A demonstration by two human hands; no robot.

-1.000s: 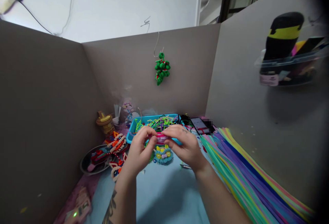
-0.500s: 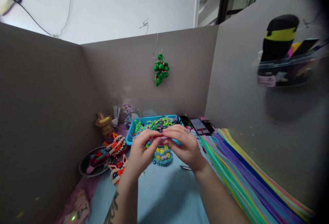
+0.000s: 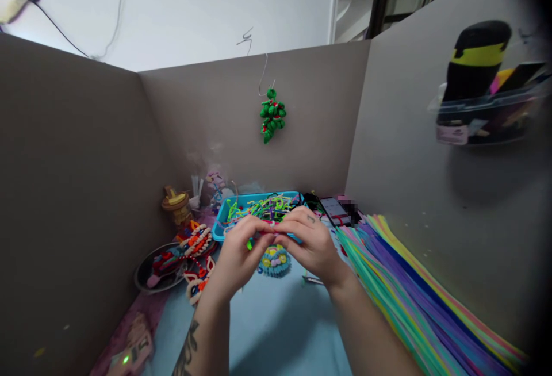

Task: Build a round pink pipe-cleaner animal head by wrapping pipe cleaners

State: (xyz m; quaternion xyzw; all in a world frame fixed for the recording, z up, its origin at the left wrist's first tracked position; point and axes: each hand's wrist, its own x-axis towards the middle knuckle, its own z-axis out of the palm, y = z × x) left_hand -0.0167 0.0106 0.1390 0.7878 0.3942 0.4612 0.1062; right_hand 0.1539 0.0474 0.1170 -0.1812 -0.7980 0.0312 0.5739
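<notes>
My left hand (image 3: 235, 255) and my right hand (image 3: 311, 245) meet fingertip to fingertip above the light blue table surface (image 3: 276, 324). Both pinch a small pink piece (image 3: 272, 227), mostly hidden by the fingers. A bit of green (image 3: 249, 244) shows under my left fingers. Just below the hands lies a round blue fuzzy craft (image 3: 274, 260) with yellow and pink dots. Behind the hands stands a blue tray (image 3: 224, 215) full of cut pipe-cleaner scraps.
A thick sheaf of long pastel pipe cleaners (image 3: 409, 295) runs along the right. At left a dark dish (image 3: 149, 275) holds red, white and orange crafts (image 3: 196, 244). A phone (image 3: 334, 210) lies by the tray. Grey cardboard walls surround the space; a green ornament (image 3: 271, 116) hangs on the back wall.
The hands have stayed together over the same spot, fingers shifting slightly on the pink piece. The camera view wobbled a little.
</notes>
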